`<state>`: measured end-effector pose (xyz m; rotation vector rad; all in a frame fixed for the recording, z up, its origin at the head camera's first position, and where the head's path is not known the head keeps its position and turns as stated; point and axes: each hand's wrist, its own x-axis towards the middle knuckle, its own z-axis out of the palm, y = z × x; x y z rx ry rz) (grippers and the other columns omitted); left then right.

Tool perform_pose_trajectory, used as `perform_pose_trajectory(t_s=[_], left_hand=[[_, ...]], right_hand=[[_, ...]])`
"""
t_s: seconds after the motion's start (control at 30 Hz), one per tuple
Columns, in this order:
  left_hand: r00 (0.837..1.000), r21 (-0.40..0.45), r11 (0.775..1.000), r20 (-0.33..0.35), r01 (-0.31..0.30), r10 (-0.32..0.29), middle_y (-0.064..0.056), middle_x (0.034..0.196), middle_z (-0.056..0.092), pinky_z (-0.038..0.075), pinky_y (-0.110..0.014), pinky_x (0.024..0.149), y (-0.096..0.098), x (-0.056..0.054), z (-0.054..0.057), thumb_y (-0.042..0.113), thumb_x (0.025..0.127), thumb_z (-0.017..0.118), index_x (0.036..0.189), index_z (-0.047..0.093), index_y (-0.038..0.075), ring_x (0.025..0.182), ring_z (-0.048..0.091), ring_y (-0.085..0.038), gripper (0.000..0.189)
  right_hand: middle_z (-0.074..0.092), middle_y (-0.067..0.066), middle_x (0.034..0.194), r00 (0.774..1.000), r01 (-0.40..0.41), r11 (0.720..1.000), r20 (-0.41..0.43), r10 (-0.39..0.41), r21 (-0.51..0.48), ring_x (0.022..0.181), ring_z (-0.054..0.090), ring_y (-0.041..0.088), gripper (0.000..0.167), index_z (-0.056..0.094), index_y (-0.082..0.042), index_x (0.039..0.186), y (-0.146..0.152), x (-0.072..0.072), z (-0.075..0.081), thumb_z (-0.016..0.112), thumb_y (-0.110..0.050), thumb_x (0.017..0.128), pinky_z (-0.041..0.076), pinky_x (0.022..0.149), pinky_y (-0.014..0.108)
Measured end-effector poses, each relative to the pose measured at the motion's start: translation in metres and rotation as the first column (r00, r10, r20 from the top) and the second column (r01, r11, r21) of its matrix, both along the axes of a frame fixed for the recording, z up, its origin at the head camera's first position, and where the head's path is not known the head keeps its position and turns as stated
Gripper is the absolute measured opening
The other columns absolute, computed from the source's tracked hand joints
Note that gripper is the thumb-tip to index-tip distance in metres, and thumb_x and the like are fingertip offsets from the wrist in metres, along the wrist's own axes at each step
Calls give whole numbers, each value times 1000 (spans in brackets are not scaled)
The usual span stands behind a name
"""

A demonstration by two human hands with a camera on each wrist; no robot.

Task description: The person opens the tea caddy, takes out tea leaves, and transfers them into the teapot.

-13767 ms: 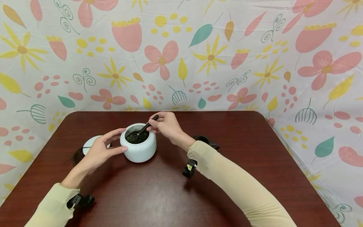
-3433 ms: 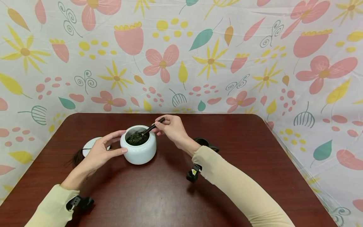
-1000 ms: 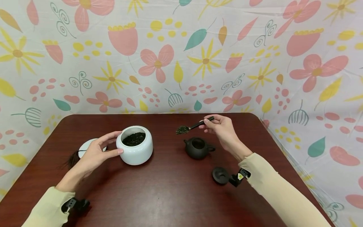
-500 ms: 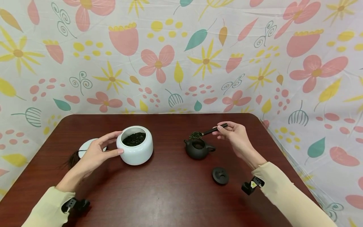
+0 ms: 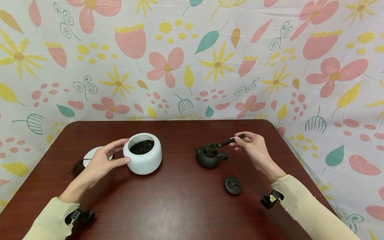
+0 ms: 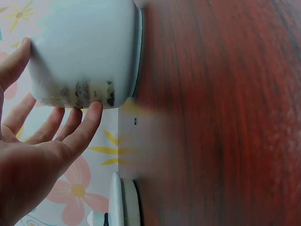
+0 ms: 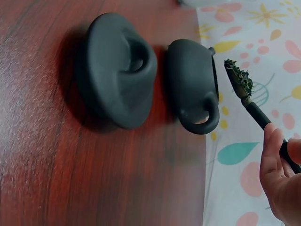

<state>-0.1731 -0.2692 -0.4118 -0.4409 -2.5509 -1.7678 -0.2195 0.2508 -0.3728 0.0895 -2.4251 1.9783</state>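
The spoon (image 5: 225,143) of tea leaves (image 5: 212,146) has moved from the jar (image 5: 147,163) to just above the teapot (image 5: 208,162), pinched by the right hand (image 5: 254,148). The left hand (image 5: 103,161) grips the jar on the bench (image 5: 168,206).

2 arms (image 5: 318,210) extended forward | left hand (image 5: 100,163): fingers (image 5: 115,144) and thumb (image 5: 120,162) apart | right hand (image 5: 254,148): raised, pinching

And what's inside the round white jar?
Dark tea leaves show inside the open white jar. They cover the bottom, so you can't see how deep they go or whether anything lies under them.
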Motion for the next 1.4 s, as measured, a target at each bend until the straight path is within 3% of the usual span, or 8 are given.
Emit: perform_pose_trajectory(t_s=[0.27, 0.53, 0.87, 1.07, 1.23, 1.4], left_hand=[[1000, 8, 1000, 7, 3, -3, -11, 155, 52, 50, -23, 89, 1, 0, -1, 15, 97, 81, 156, 51, 12, 129, 54, -8, 67], [1000, 17, 1000, 17, 4, -4, -12, 155, 51, 49, -23, 89, 0, 0, -1, 15, 97, 80, 156, 51, 11, 129, 54, -9, 67], [1000, -2, 1000, 12, -3, 3, -12, 154, 52, 47, -24, 91, 1, 1, 1, 16, 97, 80, 156, 51, 11, 130, 54, -10, 66], [1000, 5, 1000, 12, -2, 2, -12, 154, 53, 47, -24, 91, 0, 1, 2, 16, 97, 80, 157, 51, 11, 130, 54, -9, 67], [1000, 10, 1000, 10, -1, 1, -12, 153, 53, 47, -24, 91, 0, 1, 1, 15, 97, 80, 156, 51, 10, 129, 55, -10, 66], [1000, 10, 1000, 6, -1, 1, -11, 153, 53, 47, -23, 91, 1, 0, 0, 15, 97, 80, 156, 52, 11, 129, 55, -9, 66]], right_hand=[[75, 27, 104, 998, 22, 993, -57, -16, 115, 78, 75, 16, 29, 63, 6, 125, 1, 2, -3, 66, -17, 107, 61, 77, 33], [73, 32, 106, 993, 21, 990, -117, -5, 138, 75, 74, 14, 27, 64, 8, 124, -2, 3, -6, 66, -13, 106, 60, 73, 28], [75, 27, 106, 981, 27, 977, -194, 15, 211, 76, 74, 12, 23, 66, 5, 121, -7, 4, -3, 67, -11, 106, 60, 71, 28], [76, 24, 97, 959, 52, 940, -281, 47, 336, 72, 73, 13, 15, 69, 0, 117, -11, 5, -2, 68, -9, 105, 58, 65, 27], [77, 13, 87, 933, 82, 910, -352, 74, 407, 70, 71, 15, 11, 71, -4, 114, -16, 9, 2, 69, -6, 104, 51, 56, 26], [76, 3, 84, 899, 103, 892, -425, 105, 440, 74, 72, 17, 11, 72, -6, 112, -21, 15, 6, 70, -3, 102, 52, 60, 23]])
